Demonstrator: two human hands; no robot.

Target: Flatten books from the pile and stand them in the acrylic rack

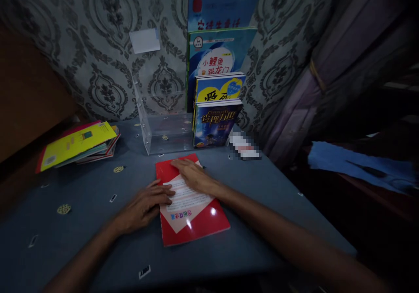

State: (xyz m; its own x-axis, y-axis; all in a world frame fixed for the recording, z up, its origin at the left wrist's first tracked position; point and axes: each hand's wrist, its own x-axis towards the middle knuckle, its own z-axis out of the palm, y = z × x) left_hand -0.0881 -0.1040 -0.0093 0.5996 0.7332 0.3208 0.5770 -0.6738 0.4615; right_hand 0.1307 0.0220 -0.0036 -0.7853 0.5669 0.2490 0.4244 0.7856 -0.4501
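Note:
A red book [209,221] with a pale panel of small print lies flat on the table in front of me. My left hand [145,205] rests along its left edge, fingers stretched over the cover. Across the book's upper part lies my right hand [194,175], its fingers flat and pointing to the upper left. Behind the book stands a clear acrylic rack [163,142]. Its right side holds upright books in tiers, with a dark blue book [214,125] in front, a yellow and blue one [221,87] behind it, and taller blue ones at the back.
A loose stack of books with a yellow cover [80,144] on top lies at the left. A blurred white packet [245,146] is right of the rack. Patterned wallpaper backs the blue tablecloth [108,253]. A tied curtain [294,96] hangs at the right, near a blue cloth [356,166].

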